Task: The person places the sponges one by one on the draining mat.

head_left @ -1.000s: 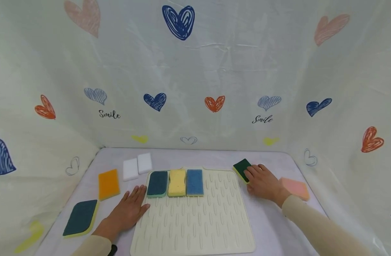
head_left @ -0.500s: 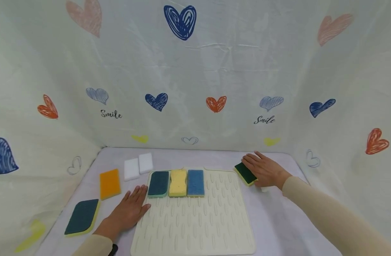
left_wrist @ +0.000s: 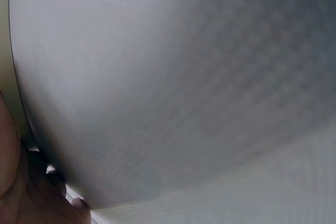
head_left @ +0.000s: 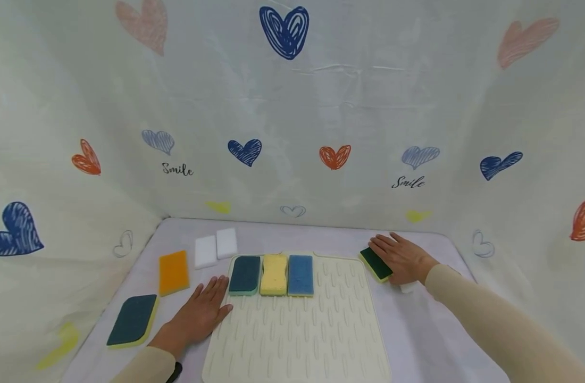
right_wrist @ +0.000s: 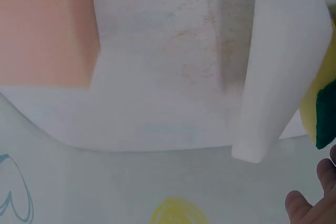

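Observation:
In the head view my left hand point(head_left: 201, 311) lies with straight fingers on the left edge of a ribbed cream mat point(head_left: 292, 340). Along the mat's far left stand a dark teal sponge point(head_left: 245, 274), a notched yellow sponge point(head_left: 274, 275) and a blue sponge point(head_left: 300, 275), side by side. My right hand point(head_left: 404, 258) reaches beyond the mat's far right corner, fingers stretched along a green-and-yellow scouring sponge point(head_left: 376, 264). A white sponge point(right_wrist: 281, 72) sits tilted under this hand; only its corner shows in the head view. My right thumb and its contact are hidden.
Two white sponges point(head_left: 216, 247), an orange sponge point(head_left: 174, 272) and a large dark-green scouring sponge point(head_left: 133, 320) lie left of the mat. A pink sponge point(right_wrist: 44, 30) shows in the right wrist view. A heart-printed curtain point(head_left: 292, 117) surrounds the white table point(head_left: 426, 335).
My right hand has turned and straightened its fingers beside the green-and-yellow sponge. A white corner has come into sight below it, and the pink sponge is now hidden. My left hand stays on the mat edge.

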Available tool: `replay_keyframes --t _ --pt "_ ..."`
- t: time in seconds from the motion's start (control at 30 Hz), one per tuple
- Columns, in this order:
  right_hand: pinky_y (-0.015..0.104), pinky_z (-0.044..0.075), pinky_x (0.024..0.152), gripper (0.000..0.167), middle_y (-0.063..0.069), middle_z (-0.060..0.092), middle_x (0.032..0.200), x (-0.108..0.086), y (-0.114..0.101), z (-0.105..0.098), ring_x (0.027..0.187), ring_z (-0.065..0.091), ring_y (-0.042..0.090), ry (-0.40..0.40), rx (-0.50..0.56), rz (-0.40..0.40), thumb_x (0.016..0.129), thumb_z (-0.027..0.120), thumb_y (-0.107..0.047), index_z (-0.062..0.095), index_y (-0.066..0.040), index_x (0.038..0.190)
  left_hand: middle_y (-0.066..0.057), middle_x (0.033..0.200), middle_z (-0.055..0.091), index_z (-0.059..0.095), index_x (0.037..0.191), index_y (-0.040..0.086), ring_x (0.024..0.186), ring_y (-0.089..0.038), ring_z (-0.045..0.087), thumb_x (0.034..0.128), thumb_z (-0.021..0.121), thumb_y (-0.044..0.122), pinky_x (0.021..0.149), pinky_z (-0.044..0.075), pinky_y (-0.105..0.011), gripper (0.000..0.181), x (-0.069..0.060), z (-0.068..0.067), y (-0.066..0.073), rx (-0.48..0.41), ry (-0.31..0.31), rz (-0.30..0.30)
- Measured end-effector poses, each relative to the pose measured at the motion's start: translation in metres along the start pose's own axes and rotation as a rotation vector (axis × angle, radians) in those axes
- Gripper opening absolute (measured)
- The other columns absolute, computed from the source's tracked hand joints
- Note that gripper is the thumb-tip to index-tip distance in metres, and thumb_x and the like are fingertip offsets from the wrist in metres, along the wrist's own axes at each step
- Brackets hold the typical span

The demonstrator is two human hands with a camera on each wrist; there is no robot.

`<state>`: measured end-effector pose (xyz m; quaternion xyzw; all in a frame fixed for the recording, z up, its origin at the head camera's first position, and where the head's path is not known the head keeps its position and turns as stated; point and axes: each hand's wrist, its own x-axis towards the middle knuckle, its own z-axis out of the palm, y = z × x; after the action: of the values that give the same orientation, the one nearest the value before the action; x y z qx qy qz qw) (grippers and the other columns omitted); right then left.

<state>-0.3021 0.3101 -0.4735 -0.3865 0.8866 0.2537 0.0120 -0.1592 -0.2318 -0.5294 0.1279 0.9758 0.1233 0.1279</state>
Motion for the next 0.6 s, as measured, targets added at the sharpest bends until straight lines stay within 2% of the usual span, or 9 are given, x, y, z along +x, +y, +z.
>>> replay_keyframes --t 0.17,0.3,0.47,0.6 --pt "0.057 0.035 0.124 0.089 0.016 0.044 0.165 -0.0002 -0.0014 0.006 0.152 0.042 0.037 -0.041 0.054 0.02 0.086 0.072 -0.037 0.039 -0.002 0.16 -0.022 0.174 0.023 0.023 0.166 -0.002 0.161 -0.043 0.021 0.1115 0.047 0.047 0.129 0.014 -0.065 0.078 0.0024 0.0003 0.0028 0.02 -0.01 -0.001" --pt "0.058 0.035 0.124 0.089 0.016 0.046 0.163 -0.0015 -0.0021 0.0082 0.151 0.043 0.037 -0.048 0.065 0.028 0.085 0.073 -0.039 0.04 -0.003 0.16 -0.022 0.173 0.025 0.024 0.165 -0.003 0.161 -0.043 0.022 0.1113 0.049 0.046 0.129 0.015 -0.066 0.077 0.0029 -0.0004 0.0048 0.012 -0.007 0.002" --pt "0.057 0.042 0.119 0.088 0.019 0.052 0.153 -0.0062 -0.0003 0.0049 0.143 0.05 0.038 0.01 0.08 0.047 0.08 0.077 -0.037 0.045 0.0 0.154 -0.022 0.173 0.025 0.024 0.165 -0.003 0.161 -0.043 0.022 0.1113 0.049 0.046 0.129 0.015 -0.066 0.077 0.0021 -0.0021 0.0059 0.013 -0.008 -0.001" --pt "0.055 0.048 0.113 0.086 0.02 0.055 0.143 -0.008 0.0027 0.0015 0.133 0.055 0.039 0.115 0.116 0.097 0.077 0.081 -0.036 0.049 0.003 0.147 -0.022 0.173 0.023 0.023 0.165 -0.003 0.161 -0.044 0.022 0.1108 0.049 0.047 0.129 0.014 -0.066 0.078 0.0008 -0.002 0.0037 0.023 -0.016 -0.021"
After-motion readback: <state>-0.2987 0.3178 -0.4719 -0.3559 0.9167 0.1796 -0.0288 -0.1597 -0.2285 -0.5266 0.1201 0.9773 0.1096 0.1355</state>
